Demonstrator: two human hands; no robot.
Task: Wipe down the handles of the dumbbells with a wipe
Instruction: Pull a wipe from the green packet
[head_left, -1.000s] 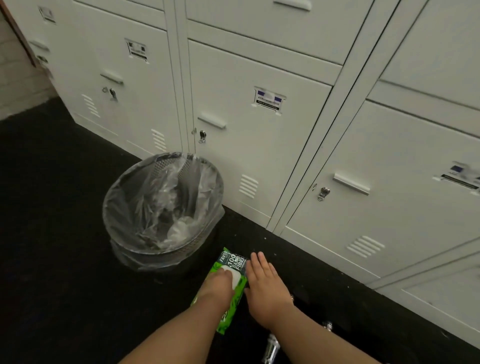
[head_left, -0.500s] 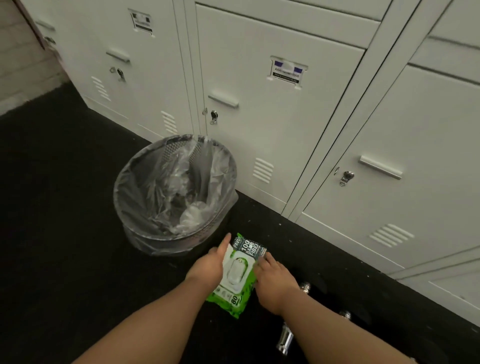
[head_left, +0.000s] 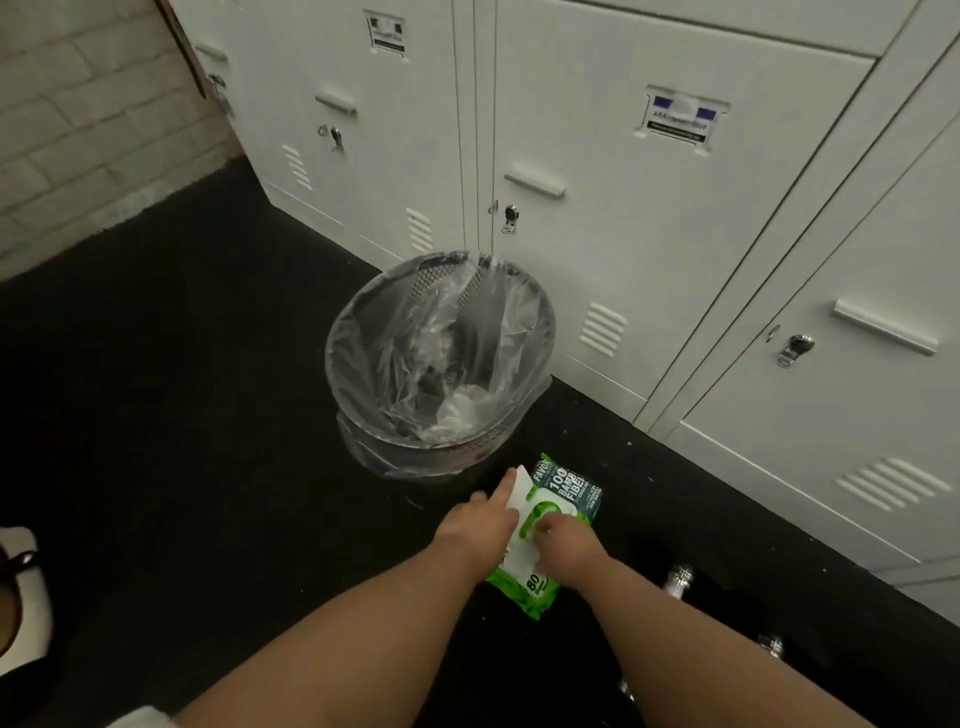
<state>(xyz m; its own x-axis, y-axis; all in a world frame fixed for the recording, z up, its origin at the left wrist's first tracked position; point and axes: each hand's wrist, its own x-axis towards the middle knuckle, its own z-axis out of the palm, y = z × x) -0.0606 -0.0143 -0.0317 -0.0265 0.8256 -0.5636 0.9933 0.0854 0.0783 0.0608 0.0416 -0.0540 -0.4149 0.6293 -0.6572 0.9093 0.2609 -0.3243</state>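
Lifting the white lid (head_left: 519, 486) of the wipe pack (head_left: 563, 512), we see the biggest change: half a second ago the flap lay shut, and now it stands up at the pack's left edge, pinched by the left hand (head_left: 480, 525). The right hand (head_left: 563, 543) has slid from the pack's edge onto its middle, fingers curled down over the opening; whether it has a wipe yet we cannot tell. We judge the task is barely begun: no wipe is clearly out, and no handle has been touched.

The pack lies on the black floor (head_left: 182, 415), just in front of the bin (head_left: 441, 358). The dumbbells are hard to make out in the dark; two chrome ends (head_left: 678, 579) glint to the right of the right forearm, near the pack.

On the green wrapper we read "FAVOR", "100" and what looks like "BAMB… FIBE…", partly covered, and "80" at the near end. The locker (head_left: 623, 234) behind carries a label (head_left: 679, 117) beginning "ARA"; the rest is blurred.
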